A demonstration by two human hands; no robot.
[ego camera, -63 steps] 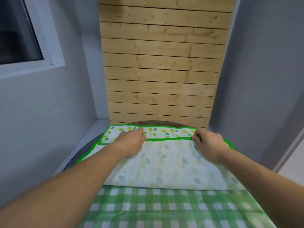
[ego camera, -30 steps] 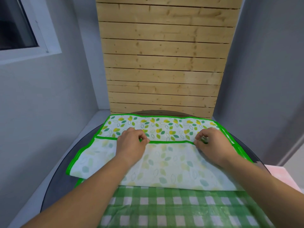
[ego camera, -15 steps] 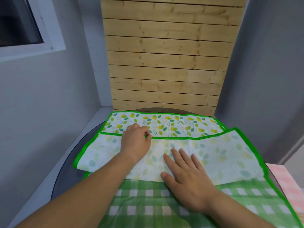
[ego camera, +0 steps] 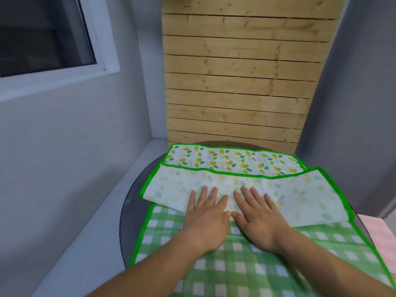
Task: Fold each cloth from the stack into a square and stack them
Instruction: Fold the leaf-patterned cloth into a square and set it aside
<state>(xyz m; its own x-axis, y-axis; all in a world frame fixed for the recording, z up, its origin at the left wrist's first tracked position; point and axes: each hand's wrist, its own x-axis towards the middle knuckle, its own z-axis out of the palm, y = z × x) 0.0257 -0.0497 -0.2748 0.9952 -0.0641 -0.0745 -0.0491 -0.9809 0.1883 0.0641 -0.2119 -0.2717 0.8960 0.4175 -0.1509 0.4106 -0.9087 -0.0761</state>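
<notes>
We face a wall of pale wooden slats (ego camera: pixel 240 82) between grey walls, with a dark window (ego camera: pixel 42 33) high on the left. Below it stands a round dark desk (ego camera: pixel 135 202), and most of its top is covered by a green and white checked cloth (ego camera: pixel 246 273) with a bright green border, which runs toward us and out of view. On the far part of that lies the leaf-print cloth (ego camera: pixel 300 198). Its near part is folded over away from us, pale underside up, and the green hem stops short of the far edge, so we see a strip of bright print beyond it. The fold sits slightly askew, with the right corner jutting out past the layer below. A pink cloth (ego camera: pixel 379 234) shows at the right edge, beside the desk. Our left hand (ego camera: pixel 206 219) and right hand (ego camera: pixel 257 219) lie flat side by side, palms down, fingers straight and spread, thumbs almost touching. The fingers press on the pale folded flap, the heels rest on the checked cloth, and neither hand grips anything.
</notes>
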